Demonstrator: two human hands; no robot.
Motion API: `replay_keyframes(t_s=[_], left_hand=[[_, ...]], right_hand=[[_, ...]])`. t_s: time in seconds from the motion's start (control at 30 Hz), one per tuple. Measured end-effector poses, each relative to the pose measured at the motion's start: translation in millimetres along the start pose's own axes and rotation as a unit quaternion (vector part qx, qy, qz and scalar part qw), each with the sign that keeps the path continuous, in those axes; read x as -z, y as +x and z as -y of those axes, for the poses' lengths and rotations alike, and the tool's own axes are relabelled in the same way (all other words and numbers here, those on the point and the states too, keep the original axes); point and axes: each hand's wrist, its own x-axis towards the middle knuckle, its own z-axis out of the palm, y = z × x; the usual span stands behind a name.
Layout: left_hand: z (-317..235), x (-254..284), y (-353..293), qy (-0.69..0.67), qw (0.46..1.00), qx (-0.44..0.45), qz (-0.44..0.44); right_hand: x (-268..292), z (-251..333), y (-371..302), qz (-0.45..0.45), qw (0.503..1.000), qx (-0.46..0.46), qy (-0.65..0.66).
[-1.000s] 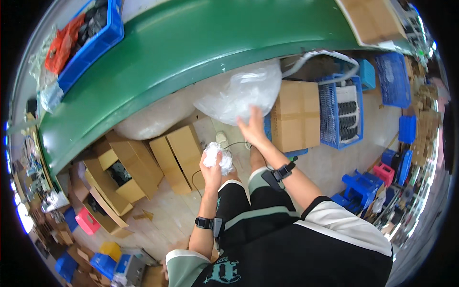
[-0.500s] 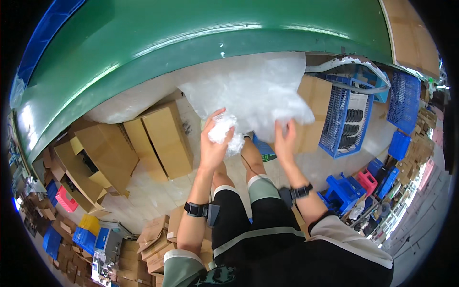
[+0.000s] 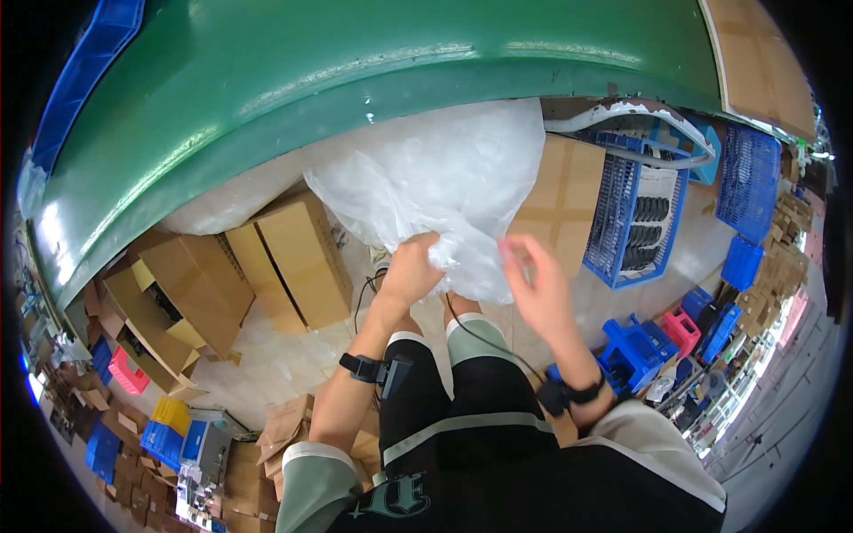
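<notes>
A big translucent white plastic bag [image 3: 444,164] hangs from under the green table's edge down to above my knees. My left hand [image 3: 413,271] is closed around bunched plastic at its lower part, where the film is creased and shiny. Just beyond the lower right side of the bag is my right hand [image 3: 540,289], fingers bent and apart, with nothing visible in them. Whether a fingertip touches the film I cannot tell. A thin black cable [image 3: 484,336] runs across my thighs.
The green table [image 3: 355,58] spans the far side. Cardboard boxes [image 3: 306,258] stand on the floor at left. To the right are another carton [image 3: 560,191], a blue crate [image 3: 613,213] with black parts, a grey curved tube [image 3: 640,111] and blue stools [image 3: 635,351].
The crumpled clear plastic in my left hand has merged with the hanging bag, which is now drawn down and gathered there. Both hands have moved slightly nearer to me.
</notes>
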Motion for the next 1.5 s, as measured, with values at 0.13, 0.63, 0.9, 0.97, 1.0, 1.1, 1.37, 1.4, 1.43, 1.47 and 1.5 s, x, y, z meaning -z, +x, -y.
replay_keyframes(t_s=[0.13, 0.63, 0.9, 0.97, 1.0, 1.1, 1.37, 1.4, 1.43, 1.47, 1.5], left_hand=[[8, -17, -16, 0.038, 0.998, -0.002, 0.039], [-43, 106, -43, 0.181, 0.958, 0.165, 0.147], [-53, 47, 67, 0.197, 0.897, -0.011, 0.396], [0, -3, 102, 0.239, 0.895, -0.061, 0.372], [13, -15, 117, 0.161, 0.948, -0.108, 0.255], [34, -41, 146, -0.012, 0.986, -0.163, 0.015], [67, -75, 158, -0.079, 0.989, -0.094, -0.077], [68, -75, 157, -0.084, 0.989, -0.093, -0.076], [68, -76, 156, -0.086, 0.989, -0.094, -0.071], [68, -74, 155, -0.088, 0.990, -0.093, -0.065], [67, -73, 154, -0.091, 0.990, -0.095, -0.059]], right_hand=[[-82, -57, 91, -0.021, 0.935, 0.226, -0.272], [-12, -10, 27, -0.161, 0.985, 0.068, 0.001], [-6, 21, -5, -0.162, 0.977, 0.009, 0.140], [-8, 23, -13, -0.240, 0.916, -0.019, 0.320], [1, 27, -19, -0.221, 0.910, -0.014, 0.350], [26, 47, -43, -0.207, 0.826, -0.042, 0.522], [67, 30, -50, -0.181, 0.878, 0.172, 0.407], [64, 35, -50, -0.262, 0.904, 0.134, 0.310], [63, 38, -49, -0.338, 0.913, 0.095, 0.207], [64, 37, -49, -0.363, 0.916, 0.089, 0.147], [68, 36, -52, -0.370, 0.920, 0.102, 0.085]])
